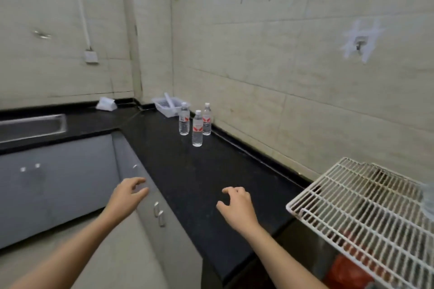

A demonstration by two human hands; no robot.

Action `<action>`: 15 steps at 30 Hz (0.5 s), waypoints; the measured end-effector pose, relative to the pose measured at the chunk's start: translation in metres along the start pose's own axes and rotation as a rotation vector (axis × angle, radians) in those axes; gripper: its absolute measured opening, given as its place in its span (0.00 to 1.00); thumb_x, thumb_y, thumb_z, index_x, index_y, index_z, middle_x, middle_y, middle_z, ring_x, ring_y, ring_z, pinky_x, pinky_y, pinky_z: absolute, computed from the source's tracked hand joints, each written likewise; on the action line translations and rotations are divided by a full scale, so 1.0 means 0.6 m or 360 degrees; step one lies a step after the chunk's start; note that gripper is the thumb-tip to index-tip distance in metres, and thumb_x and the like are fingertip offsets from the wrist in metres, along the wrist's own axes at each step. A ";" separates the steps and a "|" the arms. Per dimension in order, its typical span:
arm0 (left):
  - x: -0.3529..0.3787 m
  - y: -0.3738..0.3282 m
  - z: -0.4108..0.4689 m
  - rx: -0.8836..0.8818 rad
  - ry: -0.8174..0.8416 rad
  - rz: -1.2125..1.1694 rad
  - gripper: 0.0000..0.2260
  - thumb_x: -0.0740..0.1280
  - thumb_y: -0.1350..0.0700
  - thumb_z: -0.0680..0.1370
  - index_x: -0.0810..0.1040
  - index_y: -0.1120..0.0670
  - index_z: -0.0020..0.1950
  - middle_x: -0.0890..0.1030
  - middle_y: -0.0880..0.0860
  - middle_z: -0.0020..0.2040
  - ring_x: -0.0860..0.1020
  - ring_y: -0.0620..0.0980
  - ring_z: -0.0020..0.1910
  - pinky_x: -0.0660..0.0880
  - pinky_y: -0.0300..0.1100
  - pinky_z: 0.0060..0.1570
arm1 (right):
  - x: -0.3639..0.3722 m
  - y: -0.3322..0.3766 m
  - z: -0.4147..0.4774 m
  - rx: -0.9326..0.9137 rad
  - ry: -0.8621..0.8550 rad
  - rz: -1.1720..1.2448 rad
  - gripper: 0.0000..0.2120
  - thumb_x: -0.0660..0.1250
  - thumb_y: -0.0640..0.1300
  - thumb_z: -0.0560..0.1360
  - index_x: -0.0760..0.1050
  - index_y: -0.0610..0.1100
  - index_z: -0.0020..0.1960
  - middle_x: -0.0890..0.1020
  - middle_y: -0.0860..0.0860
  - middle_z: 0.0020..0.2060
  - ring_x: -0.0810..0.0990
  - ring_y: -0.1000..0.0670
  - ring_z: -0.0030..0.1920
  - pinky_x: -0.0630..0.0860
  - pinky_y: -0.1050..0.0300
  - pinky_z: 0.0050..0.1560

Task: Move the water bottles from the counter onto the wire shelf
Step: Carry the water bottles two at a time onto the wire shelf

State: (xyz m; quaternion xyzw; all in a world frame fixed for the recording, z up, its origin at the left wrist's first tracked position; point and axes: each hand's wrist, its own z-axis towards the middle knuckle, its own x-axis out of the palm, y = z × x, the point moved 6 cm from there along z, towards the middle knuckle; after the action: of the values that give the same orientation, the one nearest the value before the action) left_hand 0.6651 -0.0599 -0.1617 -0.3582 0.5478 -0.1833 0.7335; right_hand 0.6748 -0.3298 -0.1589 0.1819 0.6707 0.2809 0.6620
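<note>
While both hands (128,195) (237,204) hover empty, three bottles (197,128) stand near counter's (187,171) back edge.

My arms are bare right up to where the view cuts them off, no sleeves showing. My left hand (128,193) and right hand (236,204) are bare too, the wrists slim.

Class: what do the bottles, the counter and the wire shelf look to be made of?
Bottles: clear plastic, see-through, glossy labels. Counter: probably polished dark stone, speckled, faintly reflective. Wire shelf: likely metal wire with a white coating, worn and stained in places.
</note>
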 end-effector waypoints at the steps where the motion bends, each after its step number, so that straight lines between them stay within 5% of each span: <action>1: -0.028 0.035 0.000 -0.0050 -0.0036 -0.0015 0.15 0.66 0.62 0.75 0.75 0.63 0.60 0.76 0.64 0.60 0.74 0.61 0.59 0.68 0.49 0.60 | 0.028 0.025 0.016 -0.0008 0.0031 -0.0027 0.21 0.59 0.47 0.76 0.65 0.46 0.67 0.66 0.47 0.67 0.61 0.47 0.68 0.65 0.55 0.64; 15: -0.287 0.392 0.118 -0.0282 -0.0192 -0.0155 0.13 0.64 0.61 0.76 0.75 0.63 0.59 0.75 0.61 0.60 0.73 0.58 0.60 0.67 0.45 0.58 | 0.326 0.293 0.187 -0.0047 0.0308 -0.0283 0.22 0.61 0.48 0.74 0.66 0.46 0.67 0.67 0.45 0.66 0.62 0.44 0.68 0.64 0.50 0.67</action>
State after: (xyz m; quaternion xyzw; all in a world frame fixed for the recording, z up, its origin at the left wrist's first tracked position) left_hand 0.6449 0.2360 -0.2069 -0.4582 0.4988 -0.1477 0.7207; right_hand 0.7520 -0.0577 -0.2005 0.0840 0.7407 0.2473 0.6190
